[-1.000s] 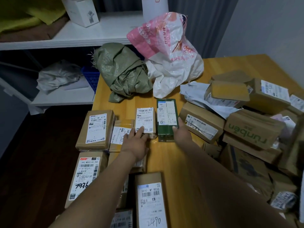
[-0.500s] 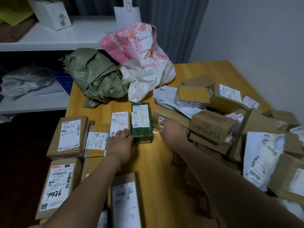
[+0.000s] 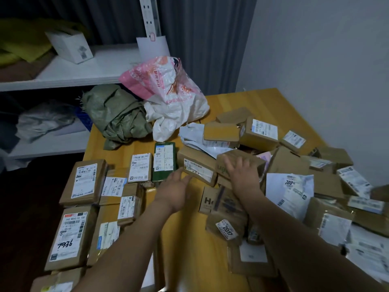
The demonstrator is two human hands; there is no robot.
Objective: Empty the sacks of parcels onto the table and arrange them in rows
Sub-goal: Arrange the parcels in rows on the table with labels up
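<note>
Cardboard, brown and taped, with a white label on its near face: that parcel [image 3: 197, 168] is what the next move turns on. It sits on the table [image 3: 252, 100] just ahead of the left hand [image 3: 173, 191], whose fingers reach out almost straight and hold nothing. They are at its near left corner, though I cannot tell if they touch. Its long axis runs across those fingers, left to right, the right end slanting nearer. The right hand [image 3: 242, 175] lies splayed and blurred on the green-lettered box [image 3: 221, 167] just right of the parcel, gripping nothing I can see. Just left of the left fingers lies the dark green parcel [image 3: 164, 162], last in its row. I judge the left hand nearer for sliding the brown one alongside.
</note>
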